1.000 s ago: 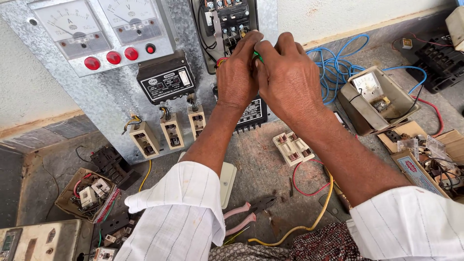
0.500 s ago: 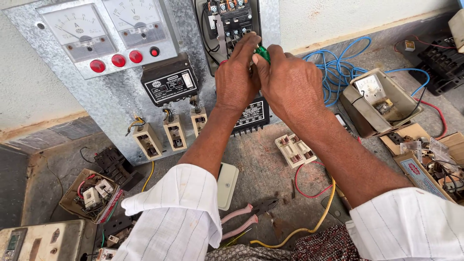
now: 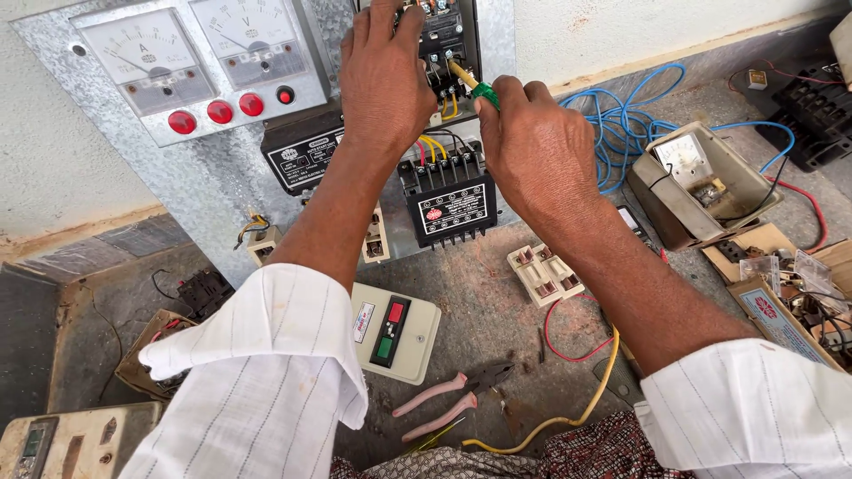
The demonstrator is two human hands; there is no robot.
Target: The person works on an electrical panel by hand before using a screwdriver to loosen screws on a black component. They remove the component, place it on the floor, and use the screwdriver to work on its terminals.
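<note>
The right hand (image 3: pixel 541 146) pinches a green-handled screwdriver (image 3: pixel 475 84) between its fingers, the yellowish shaft angled up-left into the terminals of a black contactor (image 3: pixel 441 40) on the grey metal panel (image 3: pixel 213 182). The left hand (image 3: pixel 383 75) rests against the contactor's top edge, fingers curled over it — what they hold, if anything, cannot be told. Below, yellow wires (image 3: pixel 433 146) run to a black relay block (image 3: pixel 448 195). On the bench lie pink-handled pliers (image 3: pixel 448 404) — beside a cream switch box (image 3: pixel 395 333).
</note>
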